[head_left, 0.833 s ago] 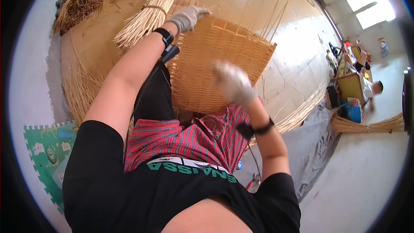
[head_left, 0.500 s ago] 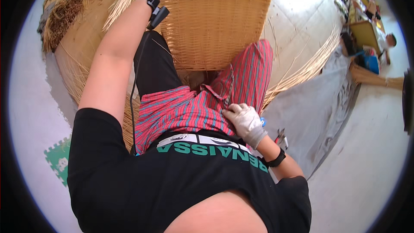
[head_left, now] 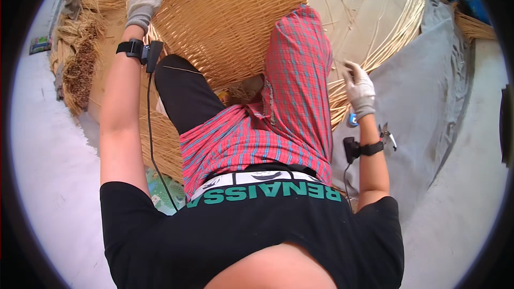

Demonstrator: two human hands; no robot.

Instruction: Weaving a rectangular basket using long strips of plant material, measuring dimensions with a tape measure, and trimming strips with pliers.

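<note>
A tan woven wicker panel [head_left: 227, 18] leans against my knees, its top cut off by the frame. My left hand [head_left: 144, 2], in a whitish work glove, grips its left edge, thumb on the woven face. The fingertips are partly out of sight. My right hand [head_left: 360, 90], gloved too, is raised off my lap beside my right knee. Its fingers are loosely bent and apart, with nothing seen in them. Just beyond it lies a long bundle of pale strips [head_left: 388, 48].
Pliers [head_left: 388, 136] lie on a grey cloth [head_left: 415, 101] beside my right forearm, and a small blue object [head_left: 353, 119] sits under my wrist. Bundled straw [head_left: 83, 59] is stacked at the far left. A cable [head_left: 151, 128] hangs from my left wrist device.
My right hand has left my lap and moved out to the right, past my thigh. The wicker panel has tilted and shifted left, with my left hand at its edge.
</note>
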